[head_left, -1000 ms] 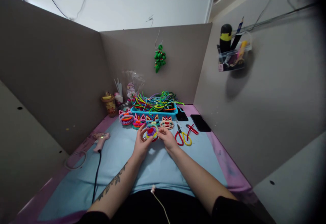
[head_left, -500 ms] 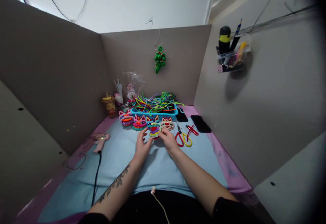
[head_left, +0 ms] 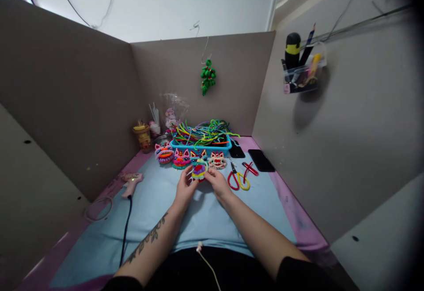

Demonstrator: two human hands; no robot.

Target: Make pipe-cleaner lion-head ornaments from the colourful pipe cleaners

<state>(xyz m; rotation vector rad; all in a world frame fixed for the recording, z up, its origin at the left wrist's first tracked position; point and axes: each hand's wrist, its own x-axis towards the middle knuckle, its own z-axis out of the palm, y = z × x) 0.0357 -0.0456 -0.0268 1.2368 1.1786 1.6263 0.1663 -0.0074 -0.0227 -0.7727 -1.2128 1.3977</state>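
Between my hands is a small colourful pipe-cleaner piece [head_left: 199, 170], with purple, red, yellow and pale green bands. My left hand [head_left: 186, 186] grips its left edge between thumb and fingers. On the right edge, my right hand [head_left: 217, 183] pinches it. Just behind stand several finished pipe-cleaner animal heads with pointed ears: a lilac and orange head [head_left: 164, 154], a pink and teal head [head_left: 181, 160], a blue head [head_left: 198, 155] partly hidden by the held piece, and a cream and red head [head_left: 217, 160].
Behind the heads, a blue tray [head_left: 201, 148] holds many loose pipe cleaners. Scissors [head_left: 238, 179] with red and yellow handles, red pliers [head_left: 250, 169] and a black phone [head_left: 261, 160] lie to the right. A pink glue gun [head_left: 133, 186] lies left, its cord running toward me.
My left hand has closed in on the left edge of the piece, its fingers now nearer to it. The piece has shifted slightly left and turned a little.
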